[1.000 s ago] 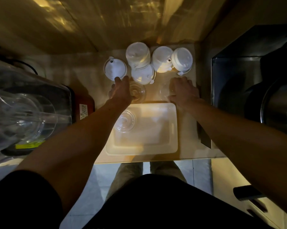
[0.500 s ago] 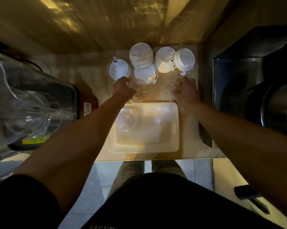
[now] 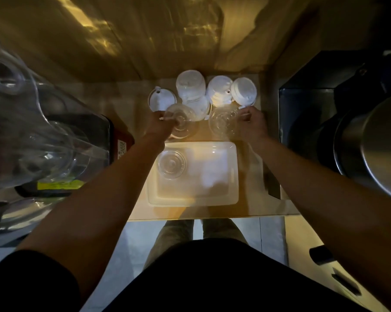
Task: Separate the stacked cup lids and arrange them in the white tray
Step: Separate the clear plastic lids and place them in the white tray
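One lid in tray: clear lid [image 3: 171, 164] at white tray [image 3: 232, 172] far-left corner
Left hand [image 3: 159, 123]: grips clear domed lid [image 3: 181, 119] beyond tray
Right hand [image 3: 253, 123]: grips second clear lid [image 3: 222, 122]; edges faint
White lid stacks [image 3: 191, 86]: behind, count unclear

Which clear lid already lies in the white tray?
The clear lid in the white tray's far-left corner; the other two are in the hands.

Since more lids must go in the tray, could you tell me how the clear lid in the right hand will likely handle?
The clear lid looks thin and see-through, so probably very light and flexible. The right hand grips only its rim, suggesting little force is needed; squeezing could dent it.
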The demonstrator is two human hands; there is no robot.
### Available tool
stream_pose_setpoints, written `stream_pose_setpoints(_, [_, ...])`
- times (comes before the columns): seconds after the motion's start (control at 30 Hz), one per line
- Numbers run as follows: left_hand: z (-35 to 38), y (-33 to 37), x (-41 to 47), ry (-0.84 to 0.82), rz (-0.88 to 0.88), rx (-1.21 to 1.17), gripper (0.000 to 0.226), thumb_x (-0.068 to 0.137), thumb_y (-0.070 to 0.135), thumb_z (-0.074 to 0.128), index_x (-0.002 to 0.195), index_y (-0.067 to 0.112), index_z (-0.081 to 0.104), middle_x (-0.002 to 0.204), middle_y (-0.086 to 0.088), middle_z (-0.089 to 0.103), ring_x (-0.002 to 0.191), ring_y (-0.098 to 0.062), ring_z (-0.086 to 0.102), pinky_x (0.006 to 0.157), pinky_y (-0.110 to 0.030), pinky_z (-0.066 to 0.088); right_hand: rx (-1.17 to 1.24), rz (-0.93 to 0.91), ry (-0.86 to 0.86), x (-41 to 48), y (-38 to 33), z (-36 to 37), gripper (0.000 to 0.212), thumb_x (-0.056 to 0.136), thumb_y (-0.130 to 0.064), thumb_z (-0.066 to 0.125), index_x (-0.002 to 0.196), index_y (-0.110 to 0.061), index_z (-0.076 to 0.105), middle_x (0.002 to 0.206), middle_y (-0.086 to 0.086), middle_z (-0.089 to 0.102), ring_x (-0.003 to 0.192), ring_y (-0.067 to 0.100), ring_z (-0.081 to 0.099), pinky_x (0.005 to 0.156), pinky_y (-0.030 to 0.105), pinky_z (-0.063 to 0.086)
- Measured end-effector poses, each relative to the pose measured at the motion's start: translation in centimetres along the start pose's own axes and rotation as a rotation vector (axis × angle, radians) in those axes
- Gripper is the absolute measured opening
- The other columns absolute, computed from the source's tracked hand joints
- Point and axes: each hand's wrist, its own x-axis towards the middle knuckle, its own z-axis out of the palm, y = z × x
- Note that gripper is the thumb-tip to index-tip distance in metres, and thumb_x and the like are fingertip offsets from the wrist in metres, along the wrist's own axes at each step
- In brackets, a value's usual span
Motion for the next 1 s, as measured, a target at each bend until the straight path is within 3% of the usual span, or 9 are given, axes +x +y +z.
stream_pose_setpoints(0.13, [-0.8, -0.2, -0.9, -0.065, -0.023, -0.157, 0.046, 0.067, 0.003, 0.077, 0.111, 0.004, 0.064, 0.104, -0.018, 0.068, 0.102, -0.038, 0.068, 0.09, -0.054, 0.055, 0.217, 0.018, -0.013, -2.2, -2.0, 0.1, 0.016, 0.09, 0.0, 0.057, 0.092, -0.016, 0.057, 0.088, 0.004, 0.06, 0.079, 0.016, 0.057, 0.069, 0.027, 0.05])
stream_pose_setpoints(0.27, [-0.8, -0.5, -2.5, -0.1, -0.017, -0.278, 0.038, 0.071, 0.001, 0.078, 0.106, 0.008, 0.065, 0.103, -0.017, 0.069, 0.101, -0.034, 0.069, 0.092, -0.05, 0.056, 0.397, 0.058, -0.065, -4.1, -2.7, 0.4, 0.016, 0.092, -0.002, 0.059, 0.103, -0.014, 0.057, 0.086, 0.001, 0.06, 0.071, 0.012, 0.056, 0.064, 0.026, 0.05])
stream_pose_setpoints(0.43, [-0.9, -1.0, -4.5, -0.178, 0.015, -0.338, 0.045, 0.078, 0.003, 0.074, 0.12, -0.003, 0.06, 0.101, -0.017, 0.069, 0.102, -0.033, 0.068, 0.09, -0.041, 0.056, 0.482, 0.103, -0.103, -6.1, -3.6, 0.9, 0.017, 0.091, 0.0, 0.057, 0.099, -0.015, 0.058, 0.08, 0.007, 0.059, 0.069, 0.016, 0.054, 0.064, 0.028, 0.047])
stream_pose_setpoints(0.57, [-1.2, -1.4, -5.9, -0.235, 0.026, -0.424, 0.046, 0.083, 0.004, 0.072, 0.126, -0.001, 0.057, 0.11, -0.019, 0.069, 0.099, -0.027, 0.069, 0.087, -0.034, 0.058, 0.466, 0.093, -0.116, -7.3, -4.2, 0.8, 0.016, 0.092, -0.001, 0.058, 0.105, -0.012, 0.056, 0.08, 0.007, 0.058, 0.067, 0.015, 0.053, 0.063, 0.026, 0.046])
stream_pose_setpoints(0.7, [-1.4, -1.4, -7.8, -0.267, 0.057, -0.457, 0.043, 0.086, 0.005, 0.07, 0.127, 0.001, 0.057, 0.099, -0.012, 0.07, 0.081, -0.016, 0.069, 0.067, -0.023, 0.056, 0.428, 0.08, -0.116, -8.5, -4.7, 0.8, 0.015, 0.093, -0.006, 0.059, 0.105, -0.014, 0.057, 0.079, 0.004, 0.059, 0.065, 0.012, 0.055, 0.064, 0.024, 0.049])
stream_pose_setpoints(0.8, [-1.5, -1.3, -9.3, -0.284, 0.085, -0.476, 0.037, 0.089, 0.006, 0.067, 0.124, 0.0, 0.059, 0.091, -0.008, 0.071, 0.073, -0.011, 0.068, 0.061, -0.019, 0.054, 0.399, 0.042, -0.124, -9.6, -4.8, 1.0, 0.013, 0.091, -0.008, 0.061, 0.099, -0.018, 0.058, 0.077, 0.004, 0.059, 0.064, 0.012, 0.054, 0.066, 0.025, 0.049])
stream_pose_setpoints(1.0, [-1.4, -1.5, -12.1, -0.312, 0.081, -0.578, 0.014, 0.092, 0.012, 0.063, 0.105, 0.014, 0.067, 0.095, -0.003, 0.074, 0.085, -0.012, 0.07, 0.065, -0.019, 0.055, 0.326, -0.025, -0.145, -11.4, -4.6, 1.4, 0.016, 0.089, -0.013, 0.066, 0.105, -0.018, 0.063, 0.078, 0.004, 0.063, 0.07, 0.013, 0.059, 0.069, 0.027, 0.05])
